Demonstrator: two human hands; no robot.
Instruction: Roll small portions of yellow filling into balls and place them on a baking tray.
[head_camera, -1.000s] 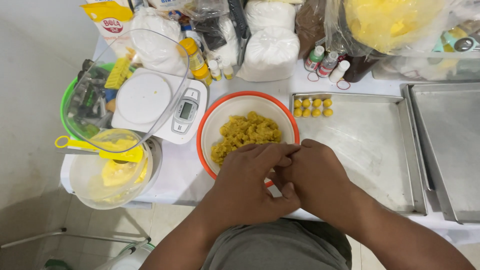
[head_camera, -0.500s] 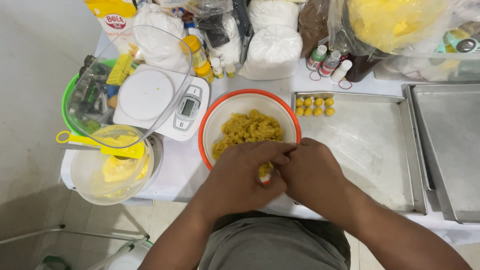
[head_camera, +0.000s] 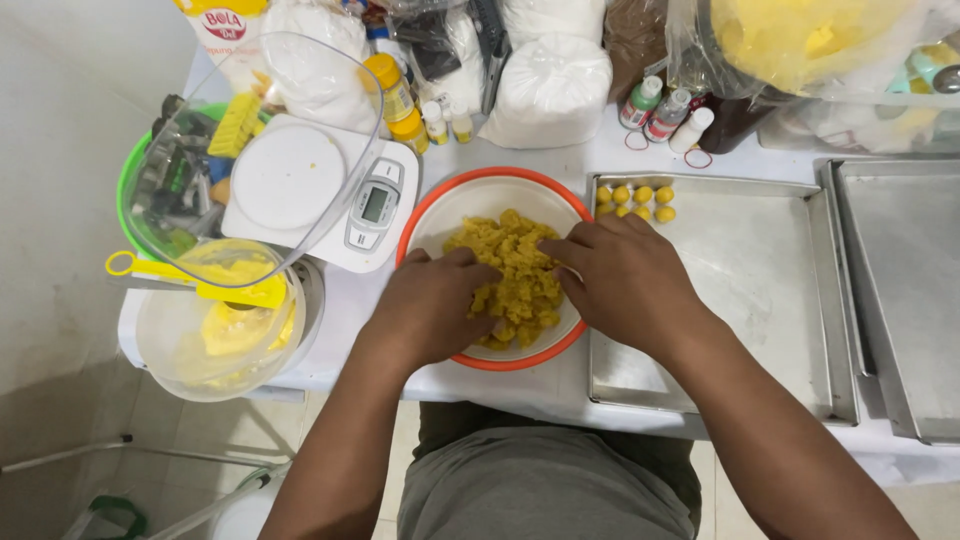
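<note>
A white kitchen scale stands left of the orange-rimmed bowl. The left hand and right hand both press loosely curled fingers into the crumbly yellow dough inside it. Small dough balls sit on the metal tray.

— What packaging do we see along the worktop's back edge?
— A yellow-and-white printed bag, white plastic sacks and small labelled bottles.
— Any screens?
— A grey display on our white scale.
</note>
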